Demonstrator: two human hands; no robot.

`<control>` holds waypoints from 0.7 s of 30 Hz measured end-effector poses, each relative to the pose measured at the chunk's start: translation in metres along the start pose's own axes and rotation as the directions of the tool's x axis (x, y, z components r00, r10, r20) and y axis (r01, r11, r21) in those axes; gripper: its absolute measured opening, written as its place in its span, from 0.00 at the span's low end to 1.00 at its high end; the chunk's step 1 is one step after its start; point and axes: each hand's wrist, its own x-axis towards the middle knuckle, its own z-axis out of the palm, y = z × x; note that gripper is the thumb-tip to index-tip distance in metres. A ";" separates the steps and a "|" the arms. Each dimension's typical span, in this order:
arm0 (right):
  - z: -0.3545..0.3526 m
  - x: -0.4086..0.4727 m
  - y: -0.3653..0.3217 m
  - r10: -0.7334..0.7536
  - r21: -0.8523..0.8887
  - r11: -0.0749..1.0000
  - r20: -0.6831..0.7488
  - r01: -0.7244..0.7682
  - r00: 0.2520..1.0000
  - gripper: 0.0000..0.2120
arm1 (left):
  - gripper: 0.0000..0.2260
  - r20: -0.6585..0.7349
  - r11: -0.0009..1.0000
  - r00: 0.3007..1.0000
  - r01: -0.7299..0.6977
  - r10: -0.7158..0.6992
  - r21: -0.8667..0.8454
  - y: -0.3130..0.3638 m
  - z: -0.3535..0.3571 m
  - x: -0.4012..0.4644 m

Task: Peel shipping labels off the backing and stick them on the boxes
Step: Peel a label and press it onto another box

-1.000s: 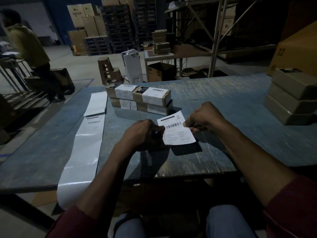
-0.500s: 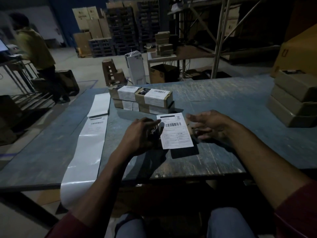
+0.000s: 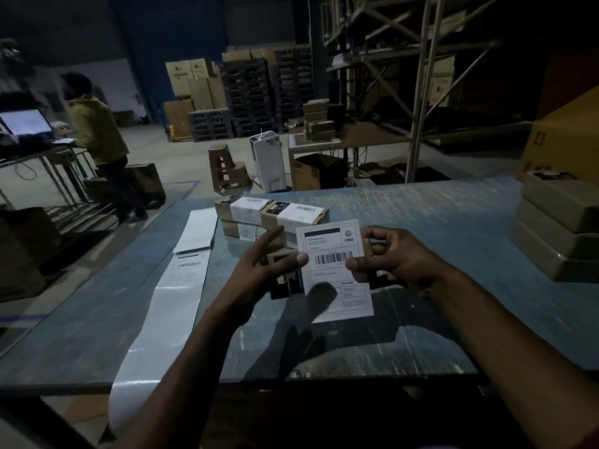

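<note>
A person sat at a scuffed blue-grey counter (image 3: 421,222) in a dim warehouse, seen from a head camera looking down at two bare hands. Both hands held a small cardboard box (image 3: 281,257) above the counter, with a white shipping label (image 3: 337,270) draped over its top and its lower half hanging free toward the viewer. The left hand (image 3: 259,270) pinched the box's left end, thumb pressing the label's left edge, other fingers spread. The right hand (image 3: 389,257) curled round the box's right end, thumb flat on the label by the barcode.

Just beyond the hands stood a stack of labelled boxes (image 3: 272,213), apparently finished. At the far right sat a pile of plain boxes (image 3: 560,228), seemingly awaiting labels. On the left, a long backing strip (image 3: 162,319) ran over the near edge, mostly bare, with at least one label left on it. The job looked partly done, this label only half pressed down.
</note>
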 end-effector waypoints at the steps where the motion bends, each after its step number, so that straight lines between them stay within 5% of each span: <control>1: 0.001 -0.001 -0.002 -0.013 -0.006 1.000 -0.005 0.013 1.000 0.25 | 0.43 -0.034 0.999 0.999 0.027 -0.029 -0.046 0.003 0.007 0.001; 5: 0.005 -0.003 -0.006 -0.039 -0.003 0.999 -0.036 0.039 0.999 0.22 | 0.39 -0.184 0.987 0.982 0.011 -0.041 -0.160 0.012 0.028 -0.002; 10: 0.010 -0.004 -0.006 -0.070 -0.046 0.997 -0.055 0.067 0.996 0.23 | 0.48 -0.273 0.989 0.962 -0.049 0.008 -0.140 0.017 0.039 -0.012; 14: 0.015 -0.003 -0.006 -0.062 -0.052 0.997 -0.108 0.057 0.992 0.28 | 0.49 -0.295 0.985 0.955 -0.070 0.021 -0.157 0.018 0.043 -0.019; 21: 0.025 -0.007 -0.004 -0.091 -0.030 0.996 -0.152 0.087 0.984 0.20 | 0.47 -0.296 0.984 0.955 -0.077 0.027 -0.160 0.017 0.039 -0.024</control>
